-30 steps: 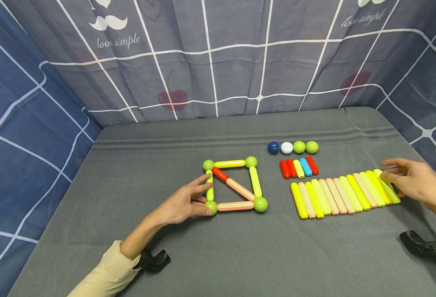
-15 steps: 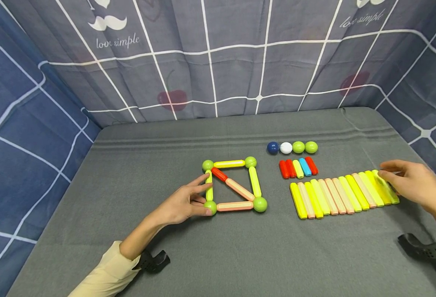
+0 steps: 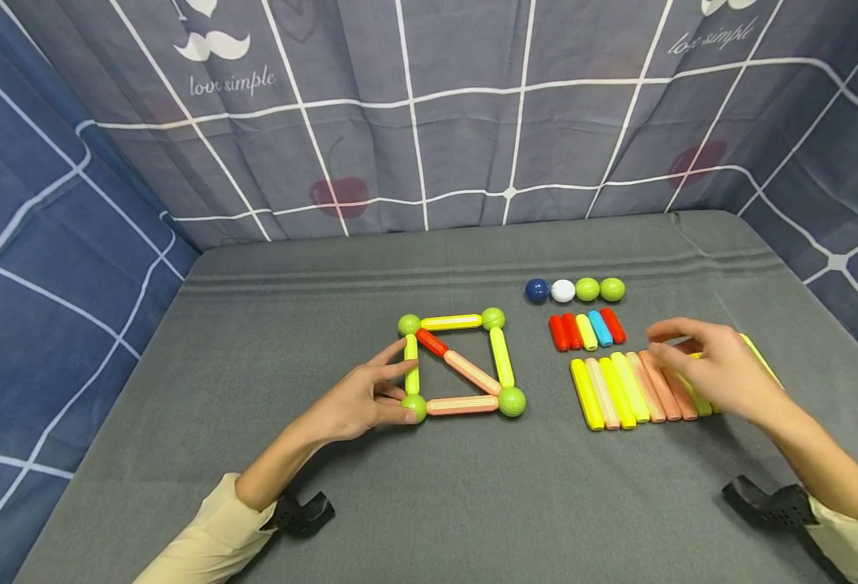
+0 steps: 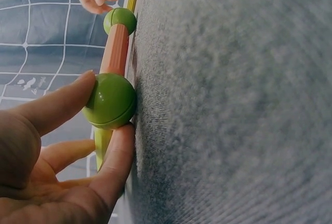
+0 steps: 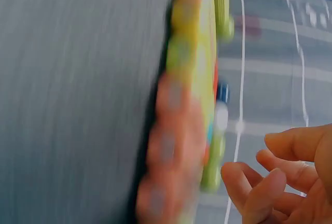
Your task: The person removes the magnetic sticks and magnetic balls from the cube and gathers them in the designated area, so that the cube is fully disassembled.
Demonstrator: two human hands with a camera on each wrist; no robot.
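Right hand [image 3: 721, 369] shifts in along the row of long sticks [image 3: 622, 389], with nothing seen in its fingers

Half a second ago the right hand was at the far right end of the row; now it is over the row's middle-right part, nearer the frame [image 3: 473, 372]. Its fingers are loosely bent, the tips apart. The row lies in the same order as far as it shows, so this looks like a reach or a straightening pass rather than a pick, and the frame gains no piece by it.

The frame sits flat on the counter [image 3: 254, 365], left of the row: a square with a green ball at each corner and a red-and-peach diagonal. It is unmoved. The left hand [image 3: 359, 401] also stays put, pinching the near-left ball [image 4: 110, 101] between thumb and finger.

The short sticks [image 3: 587, 332] and the line of loose balls [image 3: 587, 289] lie undisturbed behind the row.

The right hand covers several long sticks, so they cannot be counted. The right wrist view is smeared and does not settle whether that hand touches any stick. The left wrist view cuts the right hand off at the top. Whether the left hand's other fingers touch the frame's left-hand stick is unclear.
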